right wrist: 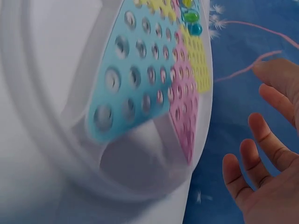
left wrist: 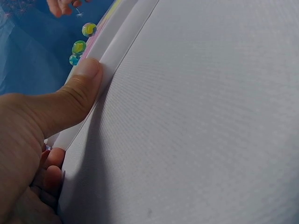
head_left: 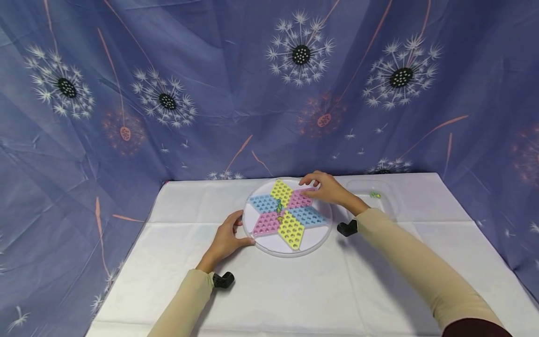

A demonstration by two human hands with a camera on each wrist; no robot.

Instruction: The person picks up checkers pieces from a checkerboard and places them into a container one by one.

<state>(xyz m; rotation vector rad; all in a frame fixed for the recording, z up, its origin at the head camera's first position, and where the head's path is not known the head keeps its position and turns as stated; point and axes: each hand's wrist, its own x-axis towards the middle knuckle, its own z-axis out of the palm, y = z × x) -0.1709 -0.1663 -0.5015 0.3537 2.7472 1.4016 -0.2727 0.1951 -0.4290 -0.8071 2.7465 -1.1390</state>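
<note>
A round white Chinese checkers board lies on the table, with a star of yellow, pink and blue holed sections. Several glass marbles form a short line near its middle. My left hand holds the board's left rim, its thumb on the edge and its fingertips lower along the side. Over the upper right of the board hovers my right hand, loosely curved, thumb and fingers apart. Nothing shows between its fingers in the right wrist view.
Right of the board, partly behind the right forearm, stands a clear plastic tray with a few green and yellow marbles inside. A white cloth covers the table. Behind it hangs a blue dandelion-patterned curtain.
</note>
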